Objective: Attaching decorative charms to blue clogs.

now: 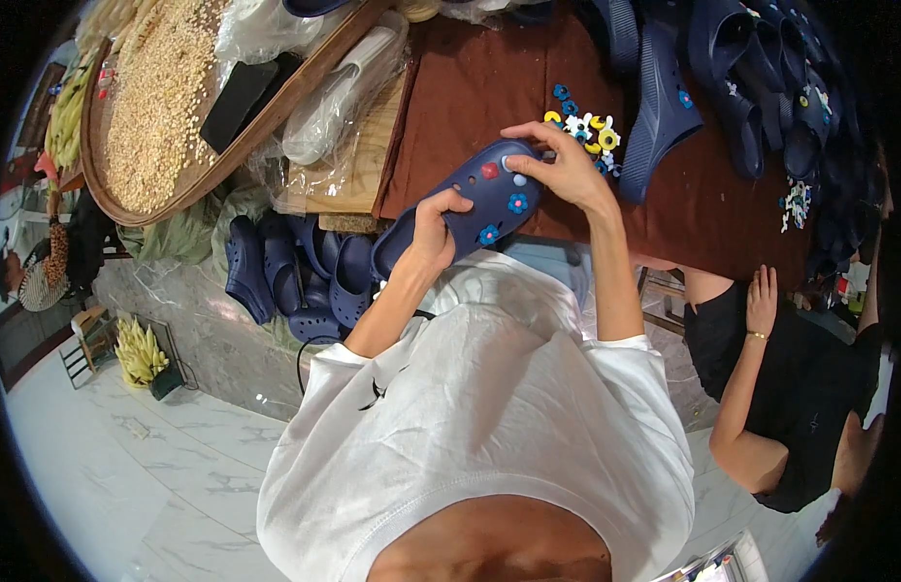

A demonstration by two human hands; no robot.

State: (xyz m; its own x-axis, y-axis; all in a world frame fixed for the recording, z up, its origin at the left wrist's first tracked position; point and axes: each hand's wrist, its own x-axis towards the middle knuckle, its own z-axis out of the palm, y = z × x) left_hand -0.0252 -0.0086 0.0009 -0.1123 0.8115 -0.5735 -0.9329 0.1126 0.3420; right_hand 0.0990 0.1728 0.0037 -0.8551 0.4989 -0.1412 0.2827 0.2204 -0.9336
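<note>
A navy blue clog [479, 215] is held over the table's near edge, its toe pointing up and right. My left hand [433, 231] grips it by the side near its opening, thumb on top. My right hand [565, 167] is closed around the toe, with the thumb pressing on a pale charm beside a red charm [489, 171]. Blue flower charms [517, 203] with pink centres sit in holes on the upper. The clog's underside is hidden. Just past my right hand lies a pile of small blue, yellow and white charms [594, 134].
Brown cloth [460, 78] covers the table. Many navy clogs [656, 107] are heaped at right, with more clogs [276, 267] at left. A round tray of grains [149, 116] stands far left near a plastic-wrapped white shoe [339, 102]. A co-worker's hand [762, 303] rests at the table edge.
</note>
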